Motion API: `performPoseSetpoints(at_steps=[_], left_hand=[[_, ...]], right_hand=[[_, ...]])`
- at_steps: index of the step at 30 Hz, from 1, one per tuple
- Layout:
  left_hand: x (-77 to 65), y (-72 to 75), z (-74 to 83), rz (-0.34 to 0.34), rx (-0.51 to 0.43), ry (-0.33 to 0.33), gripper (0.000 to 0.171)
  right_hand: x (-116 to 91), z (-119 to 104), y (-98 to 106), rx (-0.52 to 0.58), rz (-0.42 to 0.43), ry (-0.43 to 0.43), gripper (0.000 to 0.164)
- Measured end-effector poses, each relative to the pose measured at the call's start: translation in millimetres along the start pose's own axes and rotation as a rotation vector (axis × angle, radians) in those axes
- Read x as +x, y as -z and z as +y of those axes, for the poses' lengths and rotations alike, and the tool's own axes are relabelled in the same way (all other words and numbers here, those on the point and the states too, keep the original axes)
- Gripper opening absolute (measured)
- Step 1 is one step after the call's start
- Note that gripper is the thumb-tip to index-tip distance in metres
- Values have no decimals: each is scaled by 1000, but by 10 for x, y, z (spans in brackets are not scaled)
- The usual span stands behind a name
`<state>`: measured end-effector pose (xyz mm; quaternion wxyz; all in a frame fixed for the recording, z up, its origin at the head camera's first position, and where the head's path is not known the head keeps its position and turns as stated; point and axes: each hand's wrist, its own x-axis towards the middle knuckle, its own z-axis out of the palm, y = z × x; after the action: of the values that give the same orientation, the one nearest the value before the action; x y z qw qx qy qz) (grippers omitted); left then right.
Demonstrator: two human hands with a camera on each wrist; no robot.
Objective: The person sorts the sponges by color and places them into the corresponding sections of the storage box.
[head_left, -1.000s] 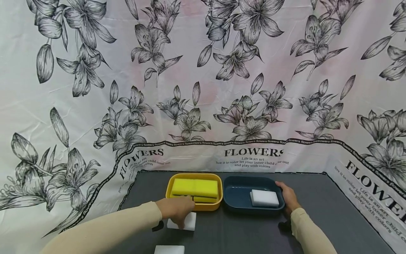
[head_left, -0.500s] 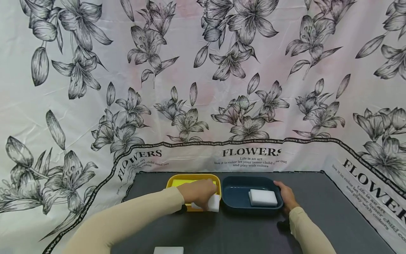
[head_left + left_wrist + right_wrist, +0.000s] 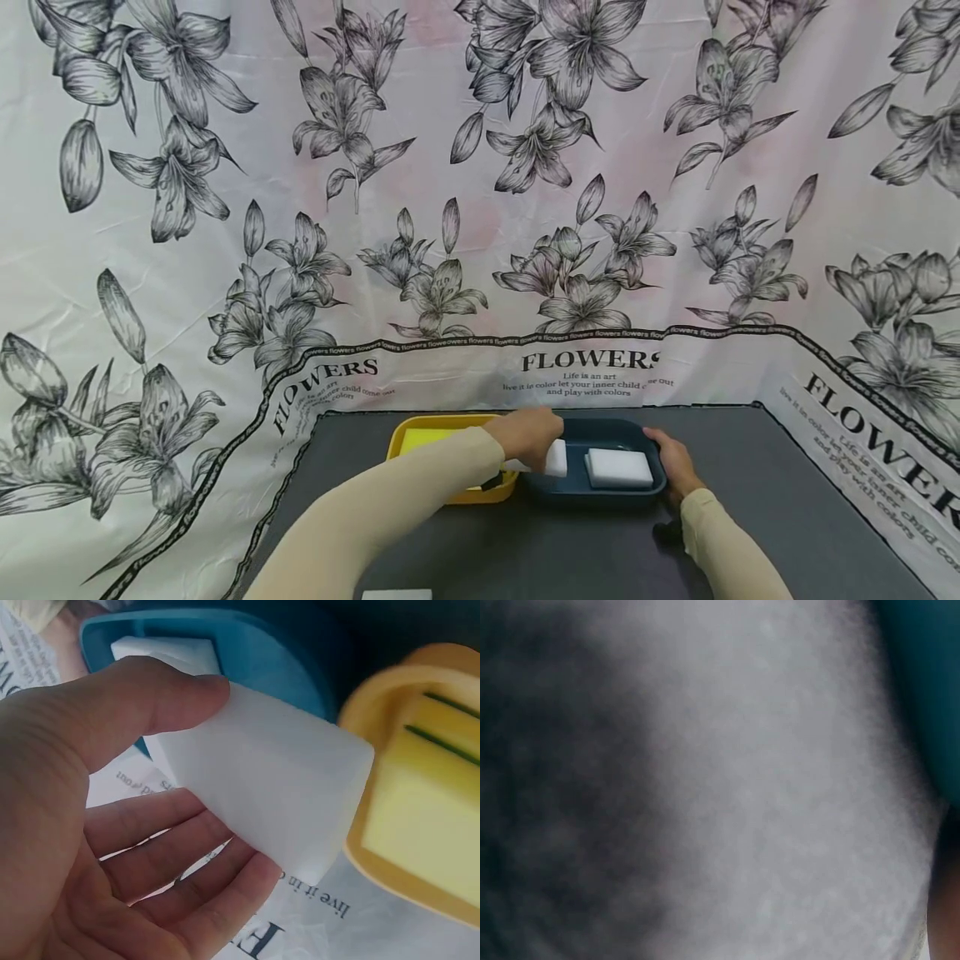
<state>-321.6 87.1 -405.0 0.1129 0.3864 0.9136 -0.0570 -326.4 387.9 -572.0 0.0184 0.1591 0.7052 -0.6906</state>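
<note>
My left hand pinches a white sponge between the thumb on one face and the fingers on the other. It hangs over the left part of a dark blue container, where another white sponge lies towards the right end. My right hand grips that container's right side, thumb at the rim. In the right wrist view only a blurred grey area, the container's blue wall and a bit of a finger show. A yellow container with yellow sponges stands at the left, partly behind my left forearm.
Another white block lies at the bottom edge of the head view, mostly cut off. The two containers stand side by side on a dark grey tabletop. A white flower-printed cloth hangs behind and along both sides.
My left hand has taken the white sponge from the table in front of the yellow container and carried it up and right, over the blue container. My right hand keeps its place on the blue container.
</note>
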Motion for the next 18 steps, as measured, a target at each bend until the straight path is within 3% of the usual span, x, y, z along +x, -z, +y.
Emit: performPoseSetpoints(at_steps=[9, 18], left_hand=[[320, -82, 204, -2, 10, 58, 38], [526, -273, 270, -16, 34, 72, 27]], right_hand=[[17, 33, 9, 2, 20, 11, 73], [-13, 2, -18, 2, 19, 1, 73]])
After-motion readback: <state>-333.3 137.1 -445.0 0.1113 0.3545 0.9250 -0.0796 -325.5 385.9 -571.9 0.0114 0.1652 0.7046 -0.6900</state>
